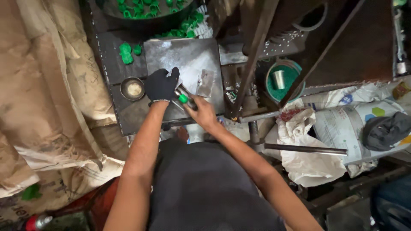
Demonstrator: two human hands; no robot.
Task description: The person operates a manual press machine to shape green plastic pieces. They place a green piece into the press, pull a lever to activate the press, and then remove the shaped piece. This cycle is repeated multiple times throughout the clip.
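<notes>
We hold a small metal block (pixel 185 93) with a green plastic piece (pixel 183 99) seated on its near end, over the steel plate (pixel 188 57) of the dark worktop (pixel 112 64). Our left hand (pixel 161 84), in a black glove, is curled over the block's far end from ten o'clock. Our bare right hand (pixel 201 112) comes in from five o'clock, fingers closed around the near end just beside the green piece.

What could go wrong, in our judgement: the block is small and shared between two grips, so if either loosens, it may tip and shed the green piece toward the plate's near edge and the gap at six o'clock. The bare fingers sit right next to metal edges, so a slip could nick or pinch them; the glove protects only one side. The small metal bowl (pixel 132 88) stands close at nine o'clock of the gloved hand, and a sideways elbow swing could knock it. Loose green parts (pixel 126 53) lie at eleven o'clock and could be brushed off.

Both forearms reach forward and converge, elbows bent and tucked near the torso, wrists angled slightly inward over the plate.
</notes>
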